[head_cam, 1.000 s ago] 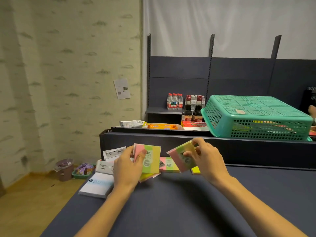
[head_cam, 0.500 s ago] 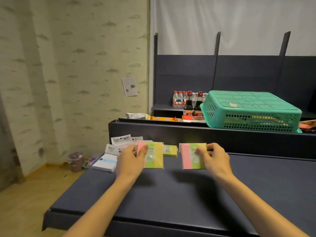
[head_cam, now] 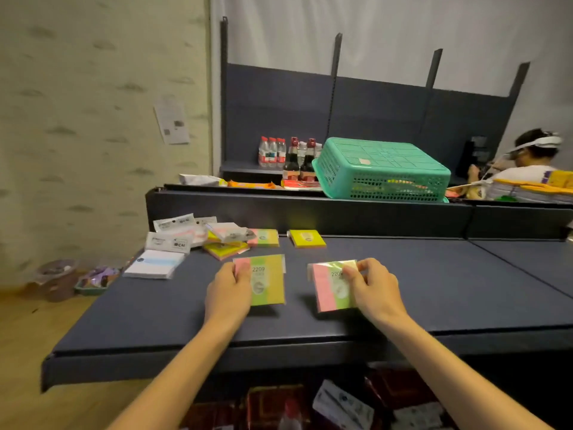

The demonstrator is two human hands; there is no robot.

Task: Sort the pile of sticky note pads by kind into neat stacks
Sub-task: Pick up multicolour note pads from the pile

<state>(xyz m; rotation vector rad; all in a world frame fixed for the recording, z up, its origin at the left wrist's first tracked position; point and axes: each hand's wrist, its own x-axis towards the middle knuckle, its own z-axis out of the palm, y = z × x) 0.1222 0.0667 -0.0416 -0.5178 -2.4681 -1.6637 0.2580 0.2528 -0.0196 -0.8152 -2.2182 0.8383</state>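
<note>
Two striped pads: we're holding one in our L hand [head_cam: 228, 293], one [head_cam: 333, 287] in R hand [head_cam: 373, 291]. Same kind, so we're lining up edges b4 stacking.

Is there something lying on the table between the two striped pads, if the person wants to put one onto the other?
Nothing visible does. The left hand holds one striped pad, the right hand holds the other striped pad, and only bare table lies between them. The unsorted pile sits farther back.
</note>
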